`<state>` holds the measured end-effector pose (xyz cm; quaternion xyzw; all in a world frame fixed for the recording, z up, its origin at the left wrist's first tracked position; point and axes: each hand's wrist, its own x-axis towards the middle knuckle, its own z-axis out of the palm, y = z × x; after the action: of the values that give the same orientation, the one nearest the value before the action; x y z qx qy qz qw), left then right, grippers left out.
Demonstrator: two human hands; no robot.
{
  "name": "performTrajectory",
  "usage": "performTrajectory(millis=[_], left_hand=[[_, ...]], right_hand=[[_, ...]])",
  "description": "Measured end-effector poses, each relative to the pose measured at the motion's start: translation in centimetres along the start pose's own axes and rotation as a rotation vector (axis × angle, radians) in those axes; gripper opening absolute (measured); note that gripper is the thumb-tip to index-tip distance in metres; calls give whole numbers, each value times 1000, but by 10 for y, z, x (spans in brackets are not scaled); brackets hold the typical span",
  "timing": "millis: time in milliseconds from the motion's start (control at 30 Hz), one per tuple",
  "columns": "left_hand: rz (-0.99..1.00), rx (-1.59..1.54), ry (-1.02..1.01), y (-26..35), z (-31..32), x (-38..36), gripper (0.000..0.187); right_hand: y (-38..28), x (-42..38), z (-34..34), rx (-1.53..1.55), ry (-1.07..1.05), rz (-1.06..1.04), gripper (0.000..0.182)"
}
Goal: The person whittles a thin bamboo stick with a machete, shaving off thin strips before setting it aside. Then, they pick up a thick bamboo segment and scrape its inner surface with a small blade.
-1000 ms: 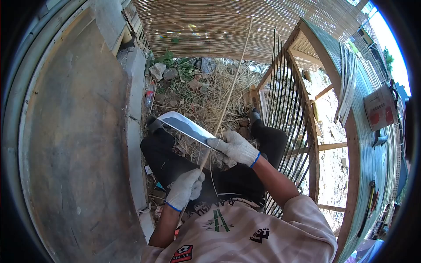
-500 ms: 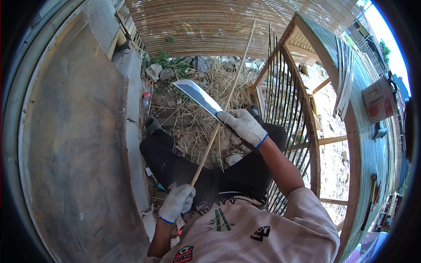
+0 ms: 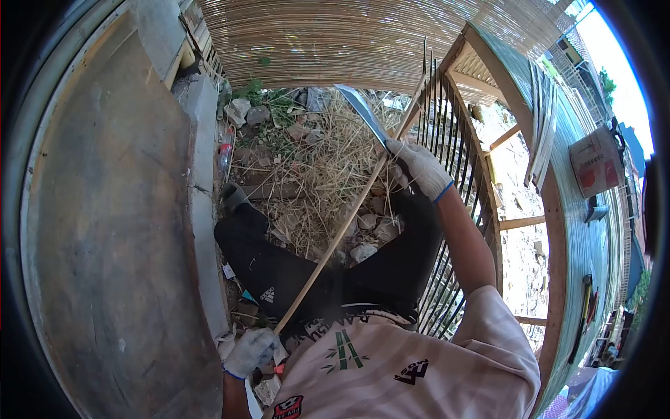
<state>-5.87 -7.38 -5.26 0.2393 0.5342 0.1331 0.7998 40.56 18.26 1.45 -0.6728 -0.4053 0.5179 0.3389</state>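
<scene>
My left hand [image 3: 251,353], in a pale work glove, is closed around the lower end of a long thin wooden strip [image 3: 328,255]. The strip slants up and to the right across my lap. My right hand [image 3: 421,169], gloved too with a blue cuff edge, grips a large knife whose curved blade [image 3: 364,114] points up and to the left. The blade lies beside the upper part of the strip, and the knife's handle is hidden in my fingers.
A large board [image 3: 118,209] stands at the left. Dry straw and shavings [image 3: 321,174] cover the ground with stones. At the right are a wooden frame with dark rods [image 3: 447,133], a cardboard box [image 3: 595,162] and tools [image 3: 585,304]. A slatted screen [image 3: 314,42] hangs behind.
My right hand and the knife have moved right and slightly up. My left hand has gone down and left with the strip, which now leans more to the right.
</scene>
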Motion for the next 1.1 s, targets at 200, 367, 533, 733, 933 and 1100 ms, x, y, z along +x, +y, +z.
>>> performTrajectory(millis=[200, 367, 533, 733, 933, 1100], left_hand=[[-34, 15, 15, -5, -13, -21, 35], [-49, -16, 19, -19, -29, -21, 31], [-22, 14, -1, -25, -41, -30, 26], [-24, -29, -6, 13, 3, 6, 28], [50, -196, -139, 77, 78, 83, 38], [83, -399, -240, 112, 103, 110, 38]], right_hand=[[-3, 10, -14, 10, 32, 17, 40], [-10, 23, -27, -93, 54, 11, 41], [-13, 41, -50, -14, 144, -76, 46], [-1, 5, -5, -110, -40, -31, 48], [32, -64, 90, -122, -390, 47, 56], [44, -90, 116, -61, -556, 81, 50]])
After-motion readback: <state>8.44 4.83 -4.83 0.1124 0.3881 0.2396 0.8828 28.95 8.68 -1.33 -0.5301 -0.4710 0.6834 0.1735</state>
